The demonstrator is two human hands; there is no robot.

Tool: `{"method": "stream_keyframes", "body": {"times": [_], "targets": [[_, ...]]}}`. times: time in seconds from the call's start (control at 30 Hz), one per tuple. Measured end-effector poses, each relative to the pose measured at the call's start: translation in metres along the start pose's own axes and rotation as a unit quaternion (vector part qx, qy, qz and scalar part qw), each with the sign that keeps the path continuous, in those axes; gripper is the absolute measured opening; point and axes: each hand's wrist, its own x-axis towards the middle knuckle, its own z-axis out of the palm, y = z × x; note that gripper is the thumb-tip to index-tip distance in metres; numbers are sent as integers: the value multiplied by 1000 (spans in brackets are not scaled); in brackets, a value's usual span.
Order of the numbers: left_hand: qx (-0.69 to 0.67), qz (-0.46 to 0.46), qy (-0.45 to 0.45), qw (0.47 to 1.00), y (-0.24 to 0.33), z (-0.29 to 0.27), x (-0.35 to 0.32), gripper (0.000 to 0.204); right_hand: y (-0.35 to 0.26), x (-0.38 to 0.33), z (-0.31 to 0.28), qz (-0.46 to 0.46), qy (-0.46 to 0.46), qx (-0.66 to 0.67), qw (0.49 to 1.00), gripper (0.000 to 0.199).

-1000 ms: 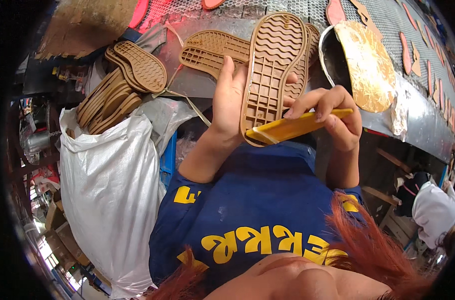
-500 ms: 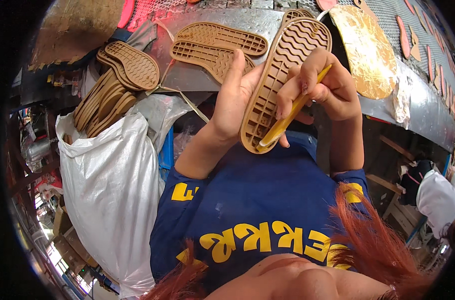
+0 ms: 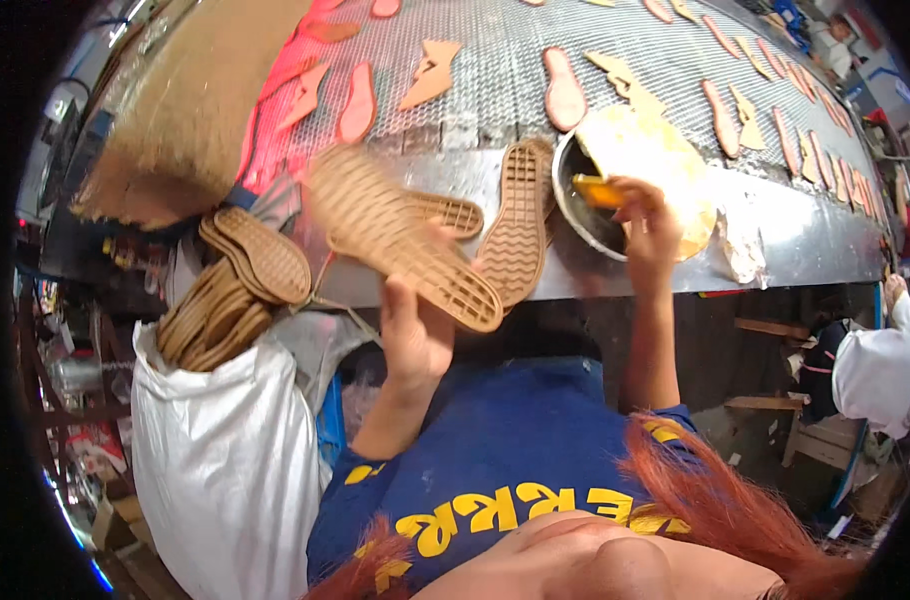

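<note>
My left hand [image 3: 415, 340] grips a brown ridged shoe sole [image 3: 405, 240] near its heel end, tread side up; its far end is smeared by motion. That sole is tilted above the metal table edge and partly covers another brown sole [image 3: 453, 212] lying behind it. To its right, more soles [image 3: 515, 225] rest overlapped on the metal. My right hand [image 3: 647, 225] has its fingers closed round a yellow brush [image 3: 597, 191]. Hand and brush are over a round metal pot [image 3: 563, 205], partly covered by a shiny yellowish board [image 3: 665, 165]. The brush's working tip is hard to make out.
A white sack [image 3: 225, 440] stands at the left with several soles [image 3: 210, 315] stacked at its mouth. Pink insoles [image 3: 565, 90] and tan cut pieces [image 3: 432, 75] lie across the mesh surface [image 3: 495, 60] beyond. A brown board [image 3: 190, 110] is far left. Another person's white sleeve [image 3: 880, 365] shows at the right.
My left hand has carried the sole left and away from the brush. My right hand has moved the brush from the sole to the pot. The view now takes in more of the mesh surface.
</note>
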Motion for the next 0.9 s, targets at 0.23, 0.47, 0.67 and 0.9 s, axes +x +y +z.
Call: {"method": "stream_keyframes", "body": {"times": [0.23,0.47,0.67,0.9], "targets": [[252,259,-4,932,18,-19,-3,68,8,-15,6,-101,7,-281,954,10],[259,145,-134,946,17,-9,-7,87,13,-14,0,82,48,63,994,17],[249,142,-196,938,-7,-10,-8,89,2,-16,2,115,145,345,920,22],[272,190,-215,918,-4,-2,-10,88,-56,-63,15,-162,35,97,981,34]]}}
